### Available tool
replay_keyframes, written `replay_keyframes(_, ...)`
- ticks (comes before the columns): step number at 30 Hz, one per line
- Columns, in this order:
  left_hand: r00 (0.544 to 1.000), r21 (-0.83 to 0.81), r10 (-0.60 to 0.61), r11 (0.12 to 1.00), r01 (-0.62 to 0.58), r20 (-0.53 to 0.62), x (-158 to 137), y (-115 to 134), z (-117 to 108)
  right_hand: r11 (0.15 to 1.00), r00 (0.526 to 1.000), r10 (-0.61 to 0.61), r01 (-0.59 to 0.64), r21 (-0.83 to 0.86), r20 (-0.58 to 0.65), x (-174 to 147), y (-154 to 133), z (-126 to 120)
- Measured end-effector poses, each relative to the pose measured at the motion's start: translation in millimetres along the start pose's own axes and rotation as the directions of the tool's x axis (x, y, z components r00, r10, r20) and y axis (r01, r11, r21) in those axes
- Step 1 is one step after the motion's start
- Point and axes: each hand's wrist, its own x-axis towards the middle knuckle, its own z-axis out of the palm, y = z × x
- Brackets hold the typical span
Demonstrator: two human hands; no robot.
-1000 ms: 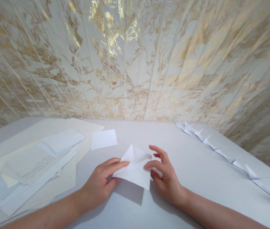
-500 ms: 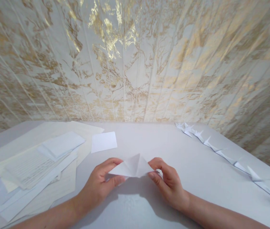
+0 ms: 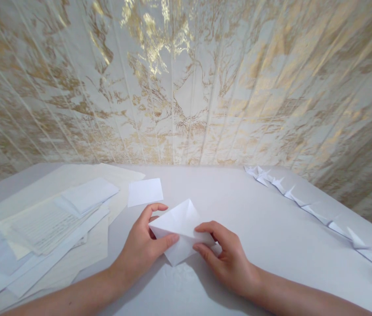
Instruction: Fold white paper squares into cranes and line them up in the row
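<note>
A white sheet of paper (image 3: 181,226), creased into a diamond shape, is held just above the table between both hands. My left hand (image 3: 151,241) grips its left corner, the thumb lying across the front face and the fingers behind. On the right side, my right hand (image 3: 227,252) pinches the other corner between thumb and forefinger; its remaining fingers are curled and partly hidden. Just beyond my left fingers lies a flat white square of paper (image 3: 145,192).
Loose papers (image 3: 41,228), some with writing, are spread over the left of the white table (image 3: 212,188). Several folded paper cranes (image 3: 334,226) stand in a row along the right edge. A gold-patterned curtain (image 3: 186,87) hangs behind.
The held paper has opened from a flat triangle into a wider diamond, its lower point now showing. My left thumb has moved onto its front, and my right hand has shifted inward.
</note>
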Motion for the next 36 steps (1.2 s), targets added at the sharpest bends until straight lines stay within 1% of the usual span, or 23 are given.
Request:
replay_keyframes(2,1.000,0.006,0.022,1.000,-0.022,-0.016,0,1,1,0.998,0.997,-0.057,0.058,-0.026,0.050,1,-1,-1)
replay_keyframes(4,0.999,0.007,0.030,1.000,-0.029,-0.025,1,1,1,0.995,0.993,-0.088,0.092,-0.041,0.083,2,-3,-1)
replay_keyframes(8,0.999,0.001,0.037,0.999,-0.037,-0.023,3,0,1,0.981,0.977,-0.177,0.185,-0.061,0.121,3,-7,-2)
replay_keyframes(11,0.998,0.041,0.060,0.997,-0.058,-0.037,4,-1,1,0.971,0.963,-0.227,0.235,-0.039,0.147,2,-9,-3)
replay_keyframes(13,0.995,0.102,0.087,0.991,-0.082,-0.049,4,-3,1,0.976,0.967,-0.212,0.217,-0.021,0.140,3,-8,-3)
replay_keyframes(15,0.991,0.167,0.123,0.979,-0.113,-0.048,4,-5,0,0.987,0.981,-0.159,0.162,-0.018,0.111,4,-5,-3)
replay_keyframes(18,0.985,0.242,0.174,0.956,-0.165,-0.016,4,-10,-3,0.998,0.999,-0.036,0.036,-0.056,0.008,8,2,-5)
replay_keyframes(20,0.979,0.293,0.206,0.935,-0.198,0.006,6,-12,-5,0.995,0.998,0.038,-0.043,-0.092,-0.056,11,8,-6)
replay_keyframes(22,0.975,0.337,0.222,0.916,-0.217,0.024,8,-12,-7,0.992,0.995,0.066,-0.074,-0.107,-0.078,13,11,-7)
replay_keyframes(24,0.978,0.347,0.207,0.916,-0.201,0.021,10,-10,-8,0.993,0.996,0.055,-0.062,-0.099,-0.070,14,13,-8)
replay_keyframes(27,0.992,0.312,0.118,0.945,-0.100,-0.040,13,-5,-9,0.995,0.998,0.040,-0.045,-0.091,-0.055,14,14,-8)
replay_keyframes(29,0.993,0.313,0.091,0.948,-0.064,-0.069,14,-2,-10,0.993,0.997,0.042,-0.048,-0.107,-0.058,14,14,-9)
replay_keyframes(30,0.992,0.333,0.107,0.940,-0.078,-0.068,14,-1,-11,0.992,0.997,0.040,-0.047,-0.119,-0.060,14,14,-10)
replay_keyframes(32,0.983,0.400,0.182,0.904,-0.152,-0.039,14,-1,-13,0.989,0.998,0.020,-0.030,-0.147,-0.065,14,14,-11)
replay_keyframes(36,0.936,0.532,0.348,0.782,-0.325,0.060,12,-3,-16,0.972,0.997,-0.073,0.066,-0.227,-0.023,13,13,-13)
